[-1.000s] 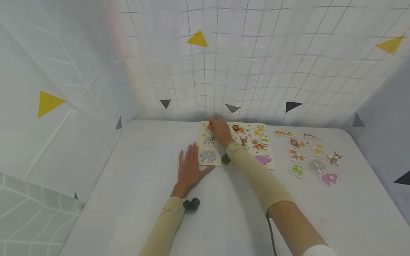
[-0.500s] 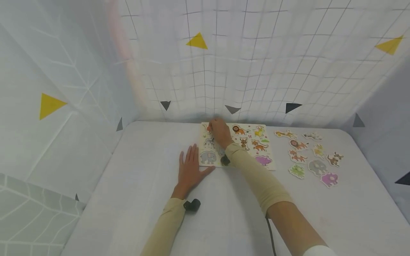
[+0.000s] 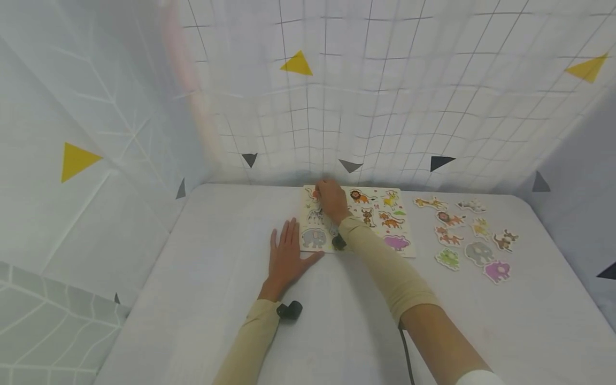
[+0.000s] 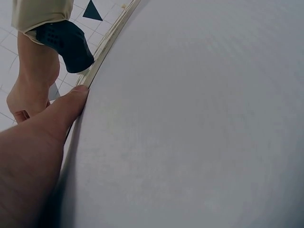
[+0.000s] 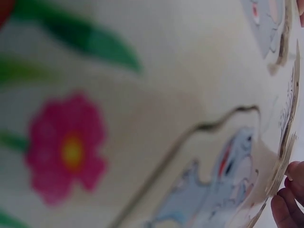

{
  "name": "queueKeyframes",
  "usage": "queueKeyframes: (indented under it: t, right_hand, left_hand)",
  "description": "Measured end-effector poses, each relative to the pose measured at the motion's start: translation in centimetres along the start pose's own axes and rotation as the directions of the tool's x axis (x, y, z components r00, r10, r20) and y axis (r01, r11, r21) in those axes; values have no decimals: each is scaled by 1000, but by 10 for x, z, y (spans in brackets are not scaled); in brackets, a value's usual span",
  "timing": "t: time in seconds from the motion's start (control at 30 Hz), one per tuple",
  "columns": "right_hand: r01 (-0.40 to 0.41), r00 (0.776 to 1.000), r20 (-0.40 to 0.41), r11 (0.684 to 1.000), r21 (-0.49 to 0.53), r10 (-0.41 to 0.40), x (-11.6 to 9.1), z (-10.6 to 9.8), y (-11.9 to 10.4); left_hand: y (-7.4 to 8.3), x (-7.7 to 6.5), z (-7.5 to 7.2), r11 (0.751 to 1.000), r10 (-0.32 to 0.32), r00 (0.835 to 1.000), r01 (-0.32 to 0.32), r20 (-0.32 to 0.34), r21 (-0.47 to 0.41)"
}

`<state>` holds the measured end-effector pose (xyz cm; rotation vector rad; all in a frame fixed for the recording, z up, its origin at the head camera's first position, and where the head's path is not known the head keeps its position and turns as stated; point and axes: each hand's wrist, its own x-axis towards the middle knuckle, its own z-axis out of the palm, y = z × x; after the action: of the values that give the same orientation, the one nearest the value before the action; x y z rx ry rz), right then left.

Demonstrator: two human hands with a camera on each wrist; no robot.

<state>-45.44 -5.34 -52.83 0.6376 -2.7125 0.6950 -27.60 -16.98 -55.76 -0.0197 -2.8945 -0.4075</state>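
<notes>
A flat puzzle board [image 3: 405, 229] with printed animals lies at the back of the table. My left hand [image 3: 285, 259] rests flat beside its left edge, fingers straight, thumb stretched out. In the left wrist view that thumb [image 4: 73, 97] touches the board's front edge. Over the board's upper left corner, my right hand [image 3: 332, 200] bends its fingers down beside a red-orange animal picture [image 3: 315, 195]. The hand covers its own fingertips, and I cannot tell whether they pinch a piece. A grooved grey animal outline [image 5: 209, 190] shows close up in the right wrist view.
Loose animal pieces lie right of the board, among them a giraffe [image 3: 430, 203], a lion [image 3: 449, 218], a grey elephant [image 3: 478, 253], a purple hippo [image 3: 497, 271] and a green frog [image 3: 448, 259]. A gridded white curtain [image 3: 385, 107] hangs just behind the table. A cable [image 3: 406, 350] trails from the right sleeve.
Both hands stay where they were, the right at the board's upper left and the left beside it. The whole view shifts slightly downward.
</notes>
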Motion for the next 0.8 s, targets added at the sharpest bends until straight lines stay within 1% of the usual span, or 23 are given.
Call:
queueKeyframes:
  t: [0.17, 0.4, 0.63, 0.8]
  right_hand:
    - [9, 1000, -5, 1000, -15, -9, -1, -3, -2]
    - [15, 999, 32, 1000, -19, -15, -1, -9, -7]
    - [-17, 999, 43, 1000, -25, 19, -1, -7, -7]
    - [-17, 999, 27, 998, -54, 19, 1, 0, -4]
  left_hand:
    - [-1, 0, 3, 1000, -1, 1000, 1, 4, 6]
    - [1, -1, 1, 1000, -6, 1000, 6, 7, 19]
    - [2, -1, 1, 1000, -13, 1000, 13, 3, 23]
    - [2, -1, 1, 1000, -11, 1000, 10, 3, 25]
